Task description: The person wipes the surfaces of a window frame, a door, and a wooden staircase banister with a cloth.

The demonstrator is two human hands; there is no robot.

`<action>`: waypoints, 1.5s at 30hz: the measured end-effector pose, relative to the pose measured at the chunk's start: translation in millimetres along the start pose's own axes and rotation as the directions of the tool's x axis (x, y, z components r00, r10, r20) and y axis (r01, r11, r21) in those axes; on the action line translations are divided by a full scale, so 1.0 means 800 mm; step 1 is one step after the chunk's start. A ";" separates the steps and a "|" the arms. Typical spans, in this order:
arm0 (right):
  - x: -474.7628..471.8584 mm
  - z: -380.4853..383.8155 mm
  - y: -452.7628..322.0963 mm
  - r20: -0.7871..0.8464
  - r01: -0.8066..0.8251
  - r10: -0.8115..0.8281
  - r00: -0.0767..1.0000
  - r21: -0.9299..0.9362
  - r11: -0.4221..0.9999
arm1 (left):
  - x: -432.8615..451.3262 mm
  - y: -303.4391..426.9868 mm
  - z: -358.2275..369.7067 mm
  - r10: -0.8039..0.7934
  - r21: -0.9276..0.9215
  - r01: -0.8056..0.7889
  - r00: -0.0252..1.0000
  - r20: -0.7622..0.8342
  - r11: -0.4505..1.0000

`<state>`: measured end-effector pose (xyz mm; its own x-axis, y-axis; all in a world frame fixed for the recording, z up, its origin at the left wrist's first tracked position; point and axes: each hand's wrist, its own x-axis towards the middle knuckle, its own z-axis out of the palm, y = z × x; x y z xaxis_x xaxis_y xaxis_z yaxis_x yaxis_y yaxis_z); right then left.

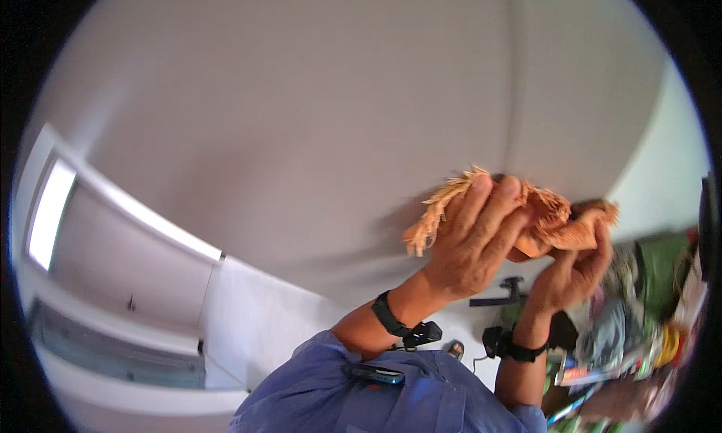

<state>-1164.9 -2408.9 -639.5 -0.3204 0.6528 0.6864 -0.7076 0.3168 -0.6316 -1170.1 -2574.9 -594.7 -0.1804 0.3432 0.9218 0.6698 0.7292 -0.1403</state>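
Note:
An orange cloth with a shaggy fringe (550, 230) is bunched up against a plain pale wall (338, 122). My left hand (474, 241) lies over the cloth's left part, its fingers spread and pressing it to the wall. Lower and to the right, my right hand (575, 275) grips the gathered end between thumb and fingers. Part of the cloth is hidden under the left hand. Black straps with small devices circle both wrists, the left strap (389, 314) and the right strap (524, 351).
A door (130, 258) in a white frame stands at the left. Piled fabrics and household items (620, 331) crowd the lower right, near a black object (510, 291). A sandalled foot (454, 349) shows on the pale floor. A phone (378, 374) sits at my blue shirt's chest.

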 end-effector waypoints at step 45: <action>-0.460 0.363 -0.272 0.871 0.158 -0.439 0.221 0.412 0.897 | -0.346 -0.410 -0.427 -0.613 0.075 0.768 0.562 -0.556 0.636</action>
<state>-1075.8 -2918.2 -649.7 -0.3090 -0.5940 0.7427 -0.9450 0.1041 -0.3100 -1093.8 -3110.9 -680.7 -0.1116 -0.5827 0.8050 0.2335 0.7720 0.5912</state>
